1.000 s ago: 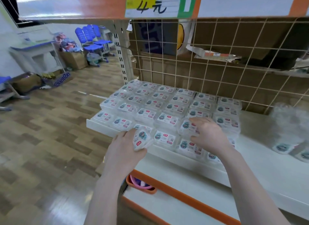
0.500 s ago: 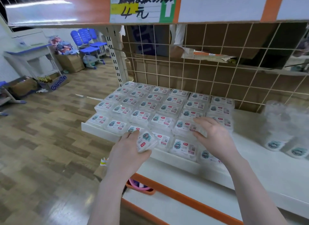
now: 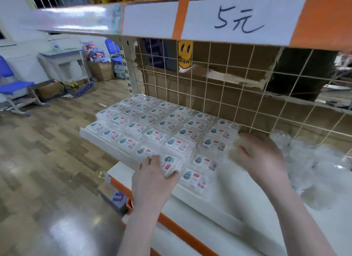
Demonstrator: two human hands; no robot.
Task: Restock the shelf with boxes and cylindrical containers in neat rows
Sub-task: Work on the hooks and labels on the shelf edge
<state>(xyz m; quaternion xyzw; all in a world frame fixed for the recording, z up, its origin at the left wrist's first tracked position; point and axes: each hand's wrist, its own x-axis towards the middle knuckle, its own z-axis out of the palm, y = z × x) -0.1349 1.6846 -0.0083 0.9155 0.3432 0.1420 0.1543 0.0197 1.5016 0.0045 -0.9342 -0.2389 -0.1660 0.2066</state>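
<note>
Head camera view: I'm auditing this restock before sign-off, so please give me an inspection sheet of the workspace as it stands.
Surface: white shelf, bare strip along its front right; wire grid back panel.
Job's things: clear labelled boxes in neat rows filling the shelf's left part; one box at the front edge under the left hand; clear cylindrical containers at right, blurred.
Clutter: nothing seen on the shelf.
Hands: left hand grips the front box, fingers curled round it; right hand lies by the rightmost boxes, motion-blurred, grip unclear.
Cables: nothing seen.
Surroundings: price label on the shelf above; cardboard cartons, blue chairs on a wood-pattern floor.
</note>
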